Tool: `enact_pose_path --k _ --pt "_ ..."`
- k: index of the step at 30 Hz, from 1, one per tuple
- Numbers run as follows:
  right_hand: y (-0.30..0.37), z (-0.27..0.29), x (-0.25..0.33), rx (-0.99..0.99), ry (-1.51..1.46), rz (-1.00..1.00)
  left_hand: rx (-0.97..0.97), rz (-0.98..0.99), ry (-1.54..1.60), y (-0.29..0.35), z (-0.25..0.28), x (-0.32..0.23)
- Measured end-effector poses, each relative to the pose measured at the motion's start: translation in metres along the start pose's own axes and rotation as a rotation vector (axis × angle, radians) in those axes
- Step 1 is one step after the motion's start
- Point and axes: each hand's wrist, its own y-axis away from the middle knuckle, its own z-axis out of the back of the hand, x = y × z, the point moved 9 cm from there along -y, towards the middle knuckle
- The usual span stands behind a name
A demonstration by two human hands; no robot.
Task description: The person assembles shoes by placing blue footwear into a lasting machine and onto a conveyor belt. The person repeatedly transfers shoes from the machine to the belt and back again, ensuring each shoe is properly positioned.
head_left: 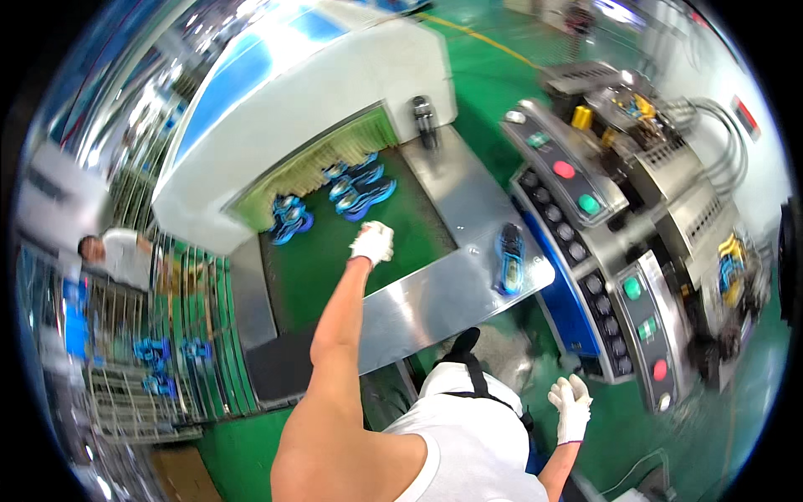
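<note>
Here on the flat green conveyor belt (314,276) sit the blue-and-black lace-up shoes (365,197), bunched at the far side, with a smaller blue-and-black cluster (290,219) to their left. The nearest shoe's long axis slants from near left to far right; blur hides which end is the toe. Just on the near side, the white-gloved left hand (373,243) hangs over the belt, fingers drawn together; whether it grips anything, I cannot tell. Shoe handling at the belt looks like the step in hand, and picking one up would call for a short stretch farther, fingers parting around an upper.

Behind the shoes hangs a pale yellow strip curtain (314,167) in a white, boxy housing (335,96). Nearer and right, a single blue-and-black shoe (510,261) lies on the shiny steel ledge (427,293), long axis running near to far. And the white-gloved right hand (573,407)? Low and right, fingers loosely apart, nothing visible in it, near the grey button-panelled machine (657,330).
</note>
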Motion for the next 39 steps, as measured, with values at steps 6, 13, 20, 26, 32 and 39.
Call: enact_pose_path --k 6,13,20,26,32,39 --pt "-0.091 -0.094 0.012 0.009 0.423 -0.127 -0.369 0.506 0.078 0.040 0.096 0.215" --pt "-0.129 -0.113 -0.007 -0.016 0.729 -0.277 -0.491 0.688 0.008 -0.031 0.174 0.238" --pt "-0.132 -0.130 0.048 0.146 1.152 -0.510 -0.586 0.372 -0.103 -0.146 0.258 0.313" --pt "-0.183 -0.212 0.118 0.358 1.726 0.101 -0.795 0.190 -0.240 -0.109 0.230 0.277" --pt "-0.135 -0.396 0.147 0.558 0.908 0.148 -0.458 -0.013 -0.063 -0.021 0.149 0.124" --pt "-0.100 -0.440 0.124 0.694 1.251 0.749 0.132 -0.841 0.058 0.088 -0.032 -0.190"
